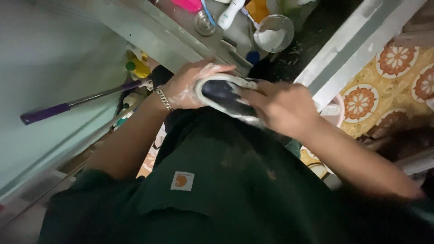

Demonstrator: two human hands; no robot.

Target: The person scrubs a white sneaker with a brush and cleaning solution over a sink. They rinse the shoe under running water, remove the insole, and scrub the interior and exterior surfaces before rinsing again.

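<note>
Person is holding a dark shoe with a white sole point(224, 92) up at chest height, in front of the dark green shirt point(217, 180), not resting on anything. Left hand point(187, 86) is cupping the heel end from outside, fingers clamped around the sole rim, so it's acting as the fixed support; the hand is coated in white soap foam, and a metal chain bracelet point(164, 98) is sitting at the wrist. Right hand point(282, 106) is pressing down over the toe end, fingers curled together on the upper; can't tell whether anything is tucked under the palm. Shoe is tilted, opening facing the camera, which is keeping the work surface in view. Behind it, a metal shelf point(190, 34) is carrying a white bottle point(230, 13) and a round container with white stuff inside point(273, 32), near enough to reach. A purple-handled pole point(77, 103) is leaning at left, well apart from the hands. Patterned floor tiles point(398, 77) at right.
</note>
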